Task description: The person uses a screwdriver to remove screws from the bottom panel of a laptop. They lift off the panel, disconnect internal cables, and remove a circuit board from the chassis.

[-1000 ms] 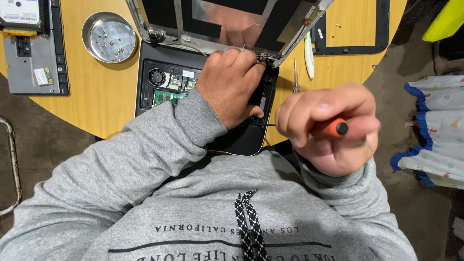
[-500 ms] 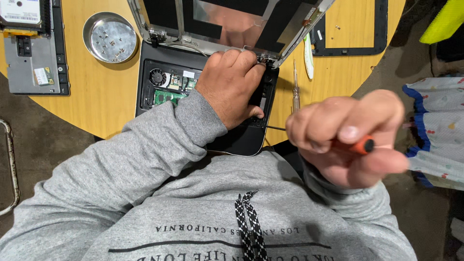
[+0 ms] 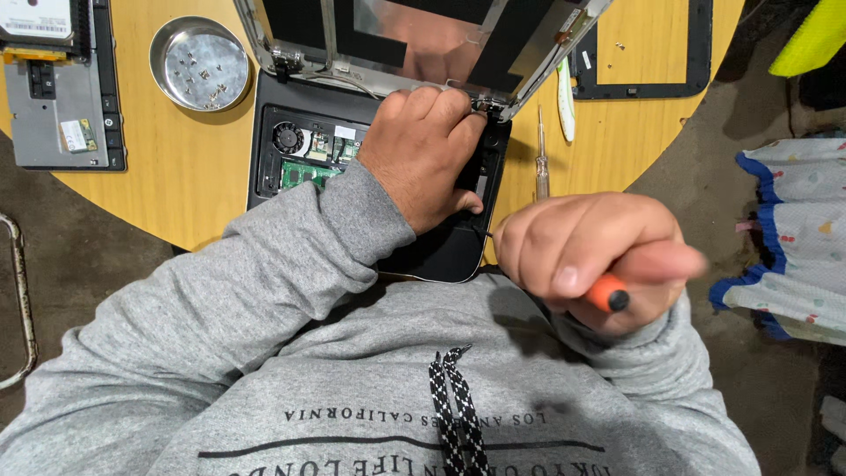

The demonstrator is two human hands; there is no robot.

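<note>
Head view: left hand (image 3: 423, 154) lies flat, fingers loose, on opened laptop base (image 3: 304, 150) near hinge. Right hand (image 3: 595, 256) grip pressed around orange-handled screwdriver (image 3: 608, 296), above table (image 3: 194, 167) edge.

At 12 o'clock the opened laptop's screen panel (image 3: 423, 40) lies bared, a grey reflective rectangle with black strips inside a metal frame. At 10 o'clock a hard drive's white label (image 3: 33, 18) shows, cut by the edge. Below it, 1 small white-and-yellow sticker (image 3: 79, 137) sits on a grey panel.
</note>
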